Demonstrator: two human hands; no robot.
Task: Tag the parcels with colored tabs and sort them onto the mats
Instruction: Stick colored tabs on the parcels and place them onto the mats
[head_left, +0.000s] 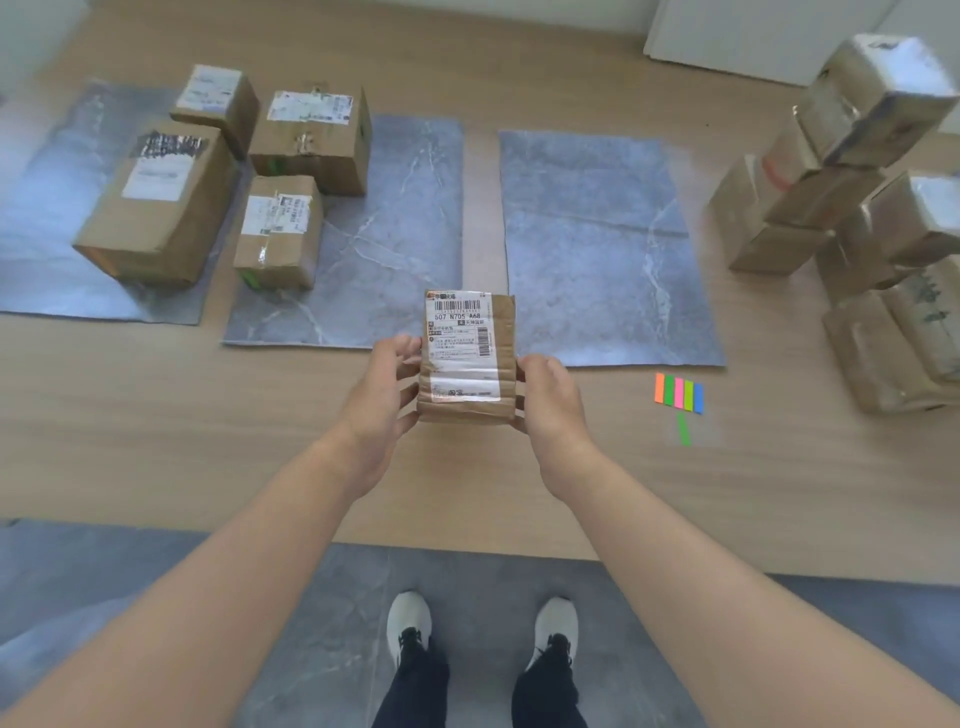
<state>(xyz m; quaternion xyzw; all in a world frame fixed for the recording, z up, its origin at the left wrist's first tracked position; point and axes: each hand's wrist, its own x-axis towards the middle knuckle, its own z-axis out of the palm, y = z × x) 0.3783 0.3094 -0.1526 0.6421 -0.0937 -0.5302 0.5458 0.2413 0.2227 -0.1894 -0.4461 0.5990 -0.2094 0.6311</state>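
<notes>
Stack of parcels: running off the right edge, blurring.
Leftmost mat: my view is cutting it off at the left.
Parcel sides: my hands are covering them.
Label small print: blurring, too fine to read.

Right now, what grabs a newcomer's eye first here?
The small labelled parcel at centre, held up by the left hand and the right hand. Next, the bright tabs on the floor to its right, just below the bare right mat. Then four boxes on the left mats and the untidy stack far right.
</notes>
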